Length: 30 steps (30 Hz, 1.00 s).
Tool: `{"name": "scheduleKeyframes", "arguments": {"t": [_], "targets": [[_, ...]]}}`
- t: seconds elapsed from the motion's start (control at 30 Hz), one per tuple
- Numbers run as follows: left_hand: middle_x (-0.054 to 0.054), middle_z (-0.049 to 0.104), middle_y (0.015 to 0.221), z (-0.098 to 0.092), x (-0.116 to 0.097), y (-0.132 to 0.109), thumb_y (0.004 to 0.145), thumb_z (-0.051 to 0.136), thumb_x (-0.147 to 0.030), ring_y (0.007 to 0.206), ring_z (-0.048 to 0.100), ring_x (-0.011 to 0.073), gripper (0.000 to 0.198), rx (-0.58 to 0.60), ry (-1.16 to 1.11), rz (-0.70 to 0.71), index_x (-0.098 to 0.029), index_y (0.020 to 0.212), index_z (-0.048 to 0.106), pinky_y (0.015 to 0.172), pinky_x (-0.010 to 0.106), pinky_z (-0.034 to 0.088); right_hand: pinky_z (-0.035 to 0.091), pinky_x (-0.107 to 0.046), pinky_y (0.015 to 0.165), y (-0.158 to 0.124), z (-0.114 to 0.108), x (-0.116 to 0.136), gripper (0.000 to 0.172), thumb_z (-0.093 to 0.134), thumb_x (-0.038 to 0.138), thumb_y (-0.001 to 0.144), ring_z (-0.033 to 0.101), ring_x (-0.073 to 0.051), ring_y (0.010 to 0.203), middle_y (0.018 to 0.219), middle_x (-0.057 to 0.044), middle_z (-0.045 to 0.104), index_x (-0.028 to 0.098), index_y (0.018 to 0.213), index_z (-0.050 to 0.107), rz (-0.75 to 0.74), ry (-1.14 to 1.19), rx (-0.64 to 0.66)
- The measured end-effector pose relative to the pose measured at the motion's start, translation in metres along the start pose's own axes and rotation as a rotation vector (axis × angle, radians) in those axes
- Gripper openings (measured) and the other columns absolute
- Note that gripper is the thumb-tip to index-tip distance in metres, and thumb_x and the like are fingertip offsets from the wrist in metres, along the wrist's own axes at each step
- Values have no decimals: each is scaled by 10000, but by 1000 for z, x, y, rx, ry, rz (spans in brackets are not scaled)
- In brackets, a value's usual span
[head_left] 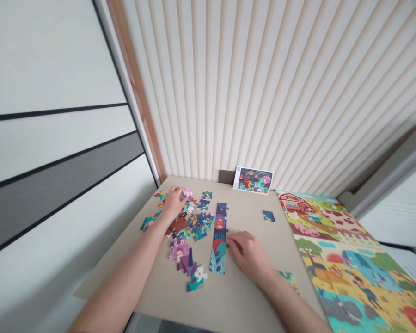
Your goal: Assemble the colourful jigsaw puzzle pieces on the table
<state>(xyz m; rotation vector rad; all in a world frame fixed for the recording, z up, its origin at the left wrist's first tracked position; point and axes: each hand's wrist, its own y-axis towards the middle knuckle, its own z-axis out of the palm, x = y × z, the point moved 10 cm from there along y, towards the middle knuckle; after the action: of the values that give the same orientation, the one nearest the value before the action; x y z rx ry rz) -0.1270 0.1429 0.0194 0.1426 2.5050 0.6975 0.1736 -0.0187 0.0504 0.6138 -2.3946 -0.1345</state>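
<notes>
Our left hand [173, 203] works at the far end of a heap of loose jigsaw pieces [190, 222] on a beige bench [194, 300], its fingers [180, 194] closed on a pink jigsaw piece [186, 192]. Our right hand [247, 252] rests to the right of the heap, its fingers [235, 240] open and lying flat, with their tips touching or just beside the right edge of a long, narrow assembled puzzle strip [218, 238]. The strip, in dark blue and teal with an orange figure, runs from near to far across the middle of the bench.

Nearer us, left of the strip, sit a cluster of purple pieces [179, 249] and a teal-and-white joined section [196, 278]. A few more pieces lie at the heap's left edge [147, 223]. To the right, a lone blue piece [268, 216] lies well apart from the strip, and a small teal-and-yellow section [289, 281] sits just beyond our right wrist. At the far edge, a printed picture card [253, 180] showing a colorful garden scene leans against a pleated wall panel [263, 83], just right of a wall socket [226, 176]. Along the bench's right side lies a large illustrated farm-scene puzzle [343, 259], with a red barn at its far end.
</notes>
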Motion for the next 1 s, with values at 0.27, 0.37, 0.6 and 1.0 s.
{"name": "scheduleKeyframes", "arguments": {"t": [0.27, 0.37, 0.6, 1.0], "targets": [[76, 598, 1100, -8, -17, -2, 848, 645, -199, 885, 654, 203, 287, -24, -140, 23, -206, 1131, 691, 933, 393, 553, 476, -315, 875, 0, 2, -1, 269, 470, 227, 1010, 659, -193, 935, 977, -43, 742, 245, 1042, 736, 6, -2, 13], [62, 632, 1011, -9, -22, -3, 849, 629, -199, 803, 657, 183, 216, -16, -209, 15, -197, 1052, 702, 887, 380, 564, 479, -320, 885, 0, 3, -2, 273, 467, 230, 1012, 661, -195, 941, 978, -48, 743, 239, 1054, 736, 2, 1, 12], [51, 715, 906, -13, -50, -12, 890, 632, -359, 826, 713, 192, 191, 15, -428, -53, -188, 972, 610, 779, 327, 592, 491, -339, 899, 0, 0, -3, 276, 467, 260, 1012, 666, -211, 956, 1011, -62, 744, 237, 1083, 732, 7, 29, -12], [59, 747, 976, 21, -190, -94, 838, 745, -392, 906, 722, 216, 222, 518, -1040, -104, -234, 975, 672, 839, 355, 593, 554, -307, 750, 5, -8, -31, 404, 500, 510, 997, 681, -197, 804, 938, -75, 741, 180, 1137, 688, 181, 541, -195]]}}
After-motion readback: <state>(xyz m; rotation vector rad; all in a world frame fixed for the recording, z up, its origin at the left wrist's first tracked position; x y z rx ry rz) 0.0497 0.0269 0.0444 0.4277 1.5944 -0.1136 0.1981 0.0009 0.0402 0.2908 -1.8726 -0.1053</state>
